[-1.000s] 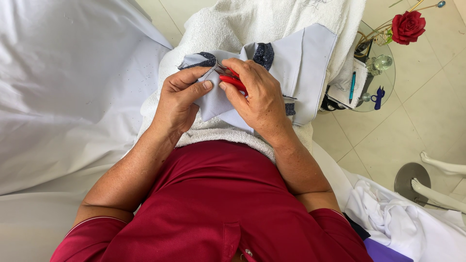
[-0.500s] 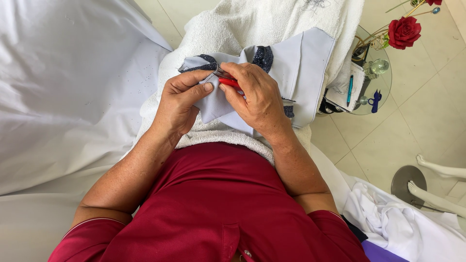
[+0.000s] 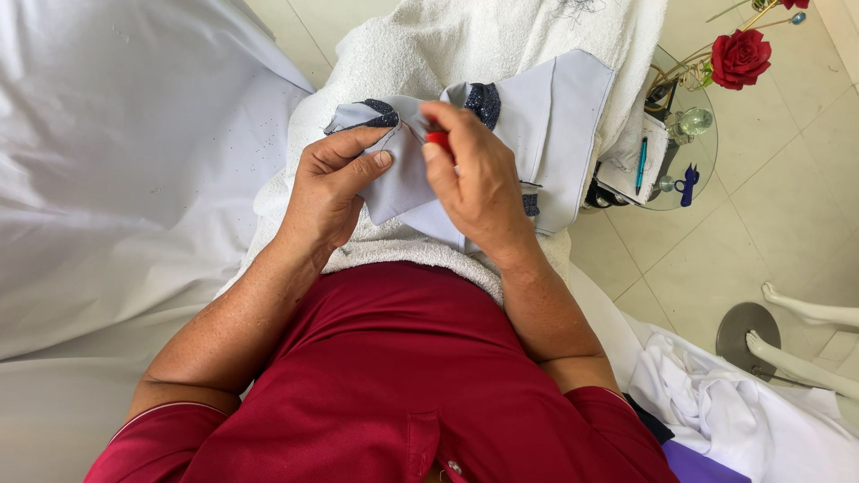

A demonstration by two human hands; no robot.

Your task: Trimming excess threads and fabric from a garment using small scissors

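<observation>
While the pale grey garment (image 3: 555, 125) is pinched by the left hand (image 3: 327, 192), a small red tool (image 3: 438, 139) is gripped by the right hand (image 3: 479, 183) over the white towel (image 3: 420, 54).

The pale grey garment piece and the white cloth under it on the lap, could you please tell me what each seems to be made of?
The pale grey garment piece looks like smooth, matte woven fabric: it folds in crisp flat panels, with dark speckled patches. The white cloth beneath looks like terry towelling, going by its nubby, looped pile. The fibre of either cannot be told.

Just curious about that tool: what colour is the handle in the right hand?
Red: the small tool's handle peeks from the right hand, seen in the head view.
</observation>
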